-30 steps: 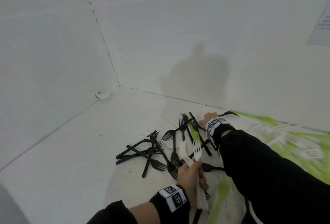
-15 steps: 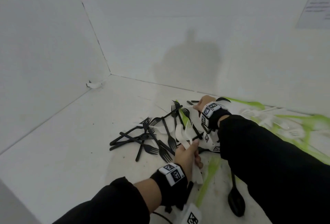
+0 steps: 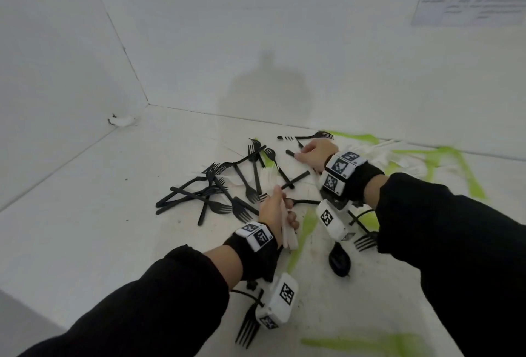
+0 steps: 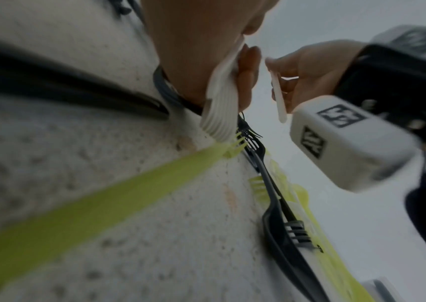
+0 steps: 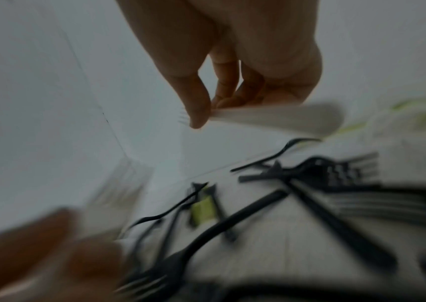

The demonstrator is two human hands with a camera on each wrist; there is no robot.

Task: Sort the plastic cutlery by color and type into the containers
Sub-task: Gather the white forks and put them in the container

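Left hand (image 3: 274, 211) grip curled round bundle of white forks (image 4: 220, 114), low over white bench (image 3: 119, 214). Right hand (image 3: 314, 153) grip pinches single white fork (image 5: 278, 117) between thumb and fingertips, above black forks (image 3: 222, 197) scattered beside green tape (image 3: 303, 232). Black spoon (image 3: 339, 260) near right wrist.

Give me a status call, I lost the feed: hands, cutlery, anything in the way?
Left hand grips white forks. Right hand pinches one white piece. Black forks scattered between hands. No containers in view.
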